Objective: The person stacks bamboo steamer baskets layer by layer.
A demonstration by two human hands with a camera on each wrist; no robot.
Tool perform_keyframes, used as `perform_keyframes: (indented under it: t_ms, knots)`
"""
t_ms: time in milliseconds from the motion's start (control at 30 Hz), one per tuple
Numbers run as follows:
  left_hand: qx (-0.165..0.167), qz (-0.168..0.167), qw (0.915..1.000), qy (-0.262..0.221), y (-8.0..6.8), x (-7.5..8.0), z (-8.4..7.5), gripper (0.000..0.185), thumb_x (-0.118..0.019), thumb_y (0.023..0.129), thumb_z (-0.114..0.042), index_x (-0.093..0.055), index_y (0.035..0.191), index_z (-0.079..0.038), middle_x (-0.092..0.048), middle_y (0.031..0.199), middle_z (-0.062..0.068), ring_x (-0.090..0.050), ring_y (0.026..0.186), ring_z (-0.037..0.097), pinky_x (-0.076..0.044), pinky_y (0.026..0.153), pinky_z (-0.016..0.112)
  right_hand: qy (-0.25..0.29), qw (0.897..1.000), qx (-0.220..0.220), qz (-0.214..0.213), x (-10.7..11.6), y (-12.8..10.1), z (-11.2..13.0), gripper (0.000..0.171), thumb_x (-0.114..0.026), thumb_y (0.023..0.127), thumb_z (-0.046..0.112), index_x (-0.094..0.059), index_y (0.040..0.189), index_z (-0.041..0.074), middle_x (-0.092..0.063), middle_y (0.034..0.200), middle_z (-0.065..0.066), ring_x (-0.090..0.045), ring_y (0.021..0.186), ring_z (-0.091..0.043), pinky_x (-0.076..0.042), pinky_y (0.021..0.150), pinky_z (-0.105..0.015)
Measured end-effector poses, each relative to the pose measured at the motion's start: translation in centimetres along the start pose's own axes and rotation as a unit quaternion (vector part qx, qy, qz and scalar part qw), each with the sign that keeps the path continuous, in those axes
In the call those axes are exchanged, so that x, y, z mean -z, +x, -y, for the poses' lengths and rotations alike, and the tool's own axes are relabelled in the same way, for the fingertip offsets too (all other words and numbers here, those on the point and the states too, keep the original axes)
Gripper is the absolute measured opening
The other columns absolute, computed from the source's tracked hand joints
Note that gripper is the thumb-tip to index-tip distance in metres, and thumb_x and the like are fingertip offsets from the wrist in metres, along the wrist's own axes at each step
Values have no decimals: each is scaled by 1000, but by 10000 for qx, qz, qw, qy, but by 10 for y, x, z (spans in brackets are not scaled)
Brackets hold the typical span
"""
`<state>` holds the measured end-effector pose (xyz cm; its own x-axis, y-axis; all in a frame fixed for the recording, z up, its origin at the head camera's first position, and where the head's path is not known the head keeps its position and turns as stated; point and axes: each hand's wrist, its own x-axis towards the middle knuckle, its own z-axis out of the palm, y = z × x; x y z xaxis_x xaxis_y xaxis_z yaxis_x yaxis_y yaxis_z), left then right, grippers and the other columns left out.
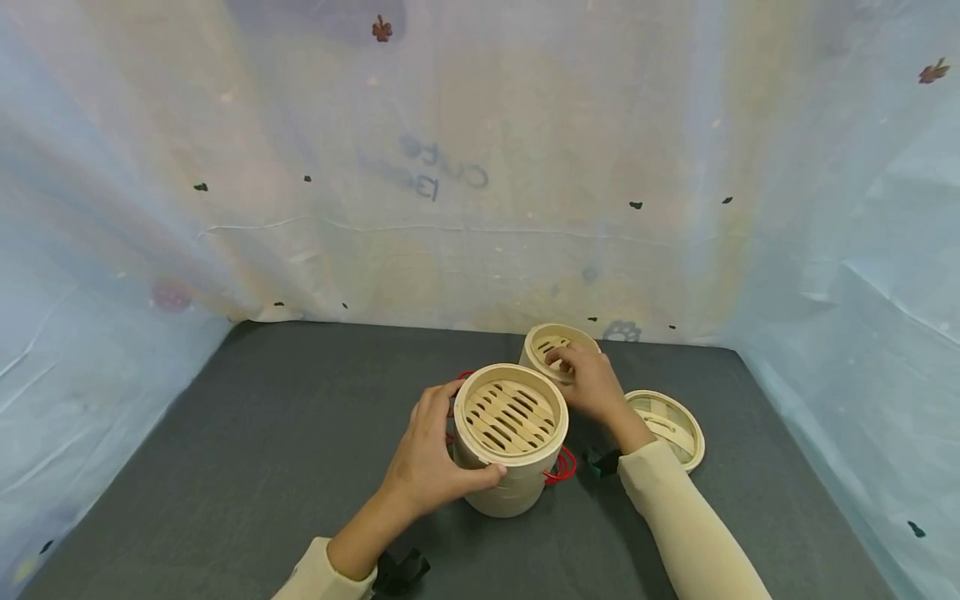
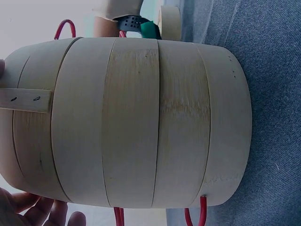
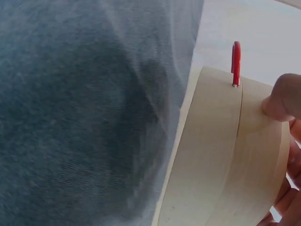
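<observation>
Head view looks down on a dark grey desk hung round on three sides with pale, thin sheeting. Near the middle stands a tall bamboo steamer stack, its tiers one on top of another, the slatted floor of the top tier showing from above. The left hand is wrapped round the stack's left side, thumb curled across the front wall and fingers reaching round the far side just under the rim. Red wire handles stick out at the stack's right and behind its left edge.

Just behind the stack, to its right, sits a single steamer tier, lower and smaller in the picture. The right hand lies over its near rim, fingers curled onto the edge and into the slatted inside, gripping it. In the right wrist view a fingertip presses on this tier's outer wall and a red handle stands up from it; the tier rests on the desk.

A bamboo lid lies flat on the desk to the right of the right forearm, apart from both steamers.

Left wrist view is filled by the stack's banded wall, with fingertips showing at the lower left corner.
</observation>
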<state>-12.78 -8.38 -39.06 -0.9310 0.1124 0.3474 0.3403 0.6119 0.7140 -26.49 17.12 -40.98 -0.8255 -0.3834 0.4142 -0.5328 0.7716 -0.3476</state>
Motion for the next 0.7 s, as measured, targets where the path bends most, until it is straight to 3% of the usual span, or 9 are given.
perform_keyframes:
  t_ms: [167, 433, 700]
  knots:
    - [17, 15, 10000, -49, 1, 0, -1, 101, -85, 57, -51, -38, 144, -28, -45, 132, -6, -45, 109, 11, -49, 75, 25, 103, 9999, -41, -43, 10, 2, 3, 22, -74, 76, 13, -69, 98, 15, -61, 85, -8, -57, 73, -22, -45, 72, -45]
    - [34, 14, 10000, -80, 2, -2, -1, 101, -85, 57, -51, -39, 143, -28, -44, 131, -7, -45, 109, 11, -49, 74, 25, 213, 9997, -99, -84, 24, 4, 7, 27, -71, 73, 13, -68, 99, 17, -60, 88, -7, -55, 76, -22, -41, 77, -45]
    - [13, 0, 10000, -52, 3, -2, 0, 100, -85, 57, -50, -39, 143, -28, -45, 131, -6, -46, 110, 11, -49, 76, 28, 291, 9994, 41, -207, 37, 8, 13, 27, -69, 73, 12, -68, 99, 18, -57, 86, -4, -52, 72, -19, -42, 64, -34]
